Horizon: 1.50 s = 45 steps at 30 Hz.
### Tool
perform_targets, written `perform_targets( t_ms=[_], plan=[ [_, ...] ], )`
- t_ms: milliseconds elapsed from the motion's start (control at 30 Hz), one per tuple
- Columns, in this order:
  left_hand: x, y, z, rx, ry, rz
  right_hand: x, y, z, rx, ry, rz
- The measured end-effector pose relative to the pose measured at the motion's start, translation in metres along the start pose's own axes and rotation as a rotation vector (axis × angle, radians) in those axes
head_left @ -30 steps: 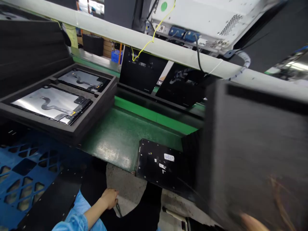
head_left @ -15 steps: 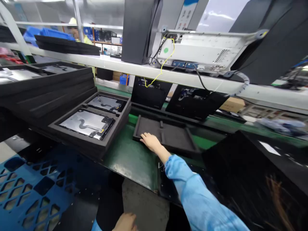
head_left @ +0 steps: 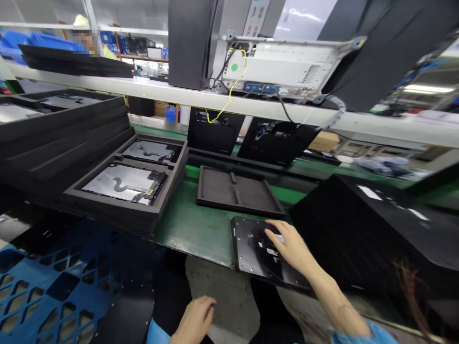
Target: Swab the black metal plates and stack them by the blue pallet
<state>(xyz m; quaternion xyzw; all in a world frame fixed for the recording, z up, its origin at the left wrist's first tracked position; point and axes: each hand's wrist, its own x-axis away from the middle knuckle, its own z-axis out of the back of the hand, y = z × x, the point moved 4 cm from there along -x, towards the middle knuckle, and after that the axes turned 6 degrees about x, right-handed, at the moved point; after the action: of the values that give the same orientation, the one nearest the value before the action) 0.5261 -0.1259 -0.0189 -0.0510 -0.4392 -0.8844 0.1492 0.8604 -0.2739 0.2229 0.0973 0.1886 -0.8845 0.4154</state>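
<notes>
Nearest, to the left of the black panel (head_left: pixel 247 243), the left hand (head_left: pixel 195 317) is loosely curled; whether it grips anything, I cannot tell. The panel lies flat at the near edge of the green worktop (head_left: pixel 193 239). Above the panel, well apart from the left, is the right hand (head_left: pixel 290 243), thumb and fingers parted. Right of the panel sits a dark stack (head_left: pixel 340 229). Just beyond the panel lies a shallow foam tray (head_left: pixel 218 188); left of the panel, a thicker tray (head_left: pixel 172 181) holds two silver screens (head_left: pixel 120 177).
</notes>
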Motion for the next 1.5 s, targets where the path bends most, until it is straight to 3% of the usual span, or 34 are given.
perform_targets(
  t_ms=[67, 133, 233, 300, 333, 400, 467, 600, 733, 800, 867, 933, 1000, 1067, 1133, 1200, 1300, 1500],
  plan=[
    [0.010, 0.017, 0.026, -0.010, 0.128, -0.113, 0.044, 0.048, 0.006, 0.029, 0.062, -0.156],
    [0.023, 0.045, 0.069, -0.084, 0.309, -0.294, 0.081, 0.081, 0.004, 0.035, 0.109, -0.286],
    [0.045, 0.099, 0.163, -0.370, 0.731, -0.566, 0.116, 0.097, -0.012, 0.025, 0.124, -0.413],
    [0.051, 0.129, 0.232, -0.619, 1.035, -0.552, 0.124, 0.092, -0.023, 0.032, 0.115, -0.491],
    [0.050, 0.140, 0.264, -0.730, 1.119, -0.501, 0.126, 0.089, -0.027, 0.035, 0.115, -0.537],
    [0.041, 0.148, 0.316, -0.919, 1.131, -0.369, 0.125, 0.082, -0.029, 0.027, 0.113, -0.625],
    [0.035, 0.143, 0.351, -1.031, 1.068, -0.330, 0.122, 0.078, -0.027, 0.024, 0.082, -0.700],
    [0.041, 0.116, 0.377, -1.044, 0.955, -0.380, 0.119, 0.076, -0.023, 0.029, 0.006, -0.731],
    [0.058, 0.099, 0.385, -0.885, 1.080, -0.392, 0.120, 0.069, -0.018, 0.032, 0.009, -0.695],
    [0.059, 0.098, 0.380, -0.835, 1.144, -0.355, 0.119, 0.063, -0.015, 0.041, 0.015, -0.685],
    [0.056, 0.099, 0.363, -0.809, 1.219, -0.323, 0.118, 0.057, -0.011, 0.050, 0.005, -0.684],
    [0.048, 0.102, 0.332, -0.790, 1.285, -0.353, 0.117, 0.053, -0.009, 0.058, -0.003, -0.686],
    [0.032, 0.103, 0.289, -0.779, 1.239, -0.426, 0.116, 0.050, -0.007, 0.067, -0.004, -0.685],
    [0.004, 0.101, 0.242, -0.759, 1.044, -0.481, 0.116, 0.048, -0.006, 0.076, -0.001, -0.680],
    [-0.027, 0.093, 0.202, -0.687, 0.857, -0.455, 0.117, 0.048, -0.006, 0.078, -0.004, -0.677],
    [-0.053, 0.083, 0.176, -0.607, 0.795, -0.371, 0.119, 0.048, -0.007, 0.079, -0.012, -0.685],
    [-0.072, 0.071, 0.161, -0.555, 0.803, -0.322, 0.121, 0.049, -0.008, 0.091, -0.024, -0.699],
    [-0.067, 0.064, 0.156, -0.519, 0.833, -0.315, 0.122, 0.048, -0.008, 0.097, -0.009, -0.679]
  ],
)
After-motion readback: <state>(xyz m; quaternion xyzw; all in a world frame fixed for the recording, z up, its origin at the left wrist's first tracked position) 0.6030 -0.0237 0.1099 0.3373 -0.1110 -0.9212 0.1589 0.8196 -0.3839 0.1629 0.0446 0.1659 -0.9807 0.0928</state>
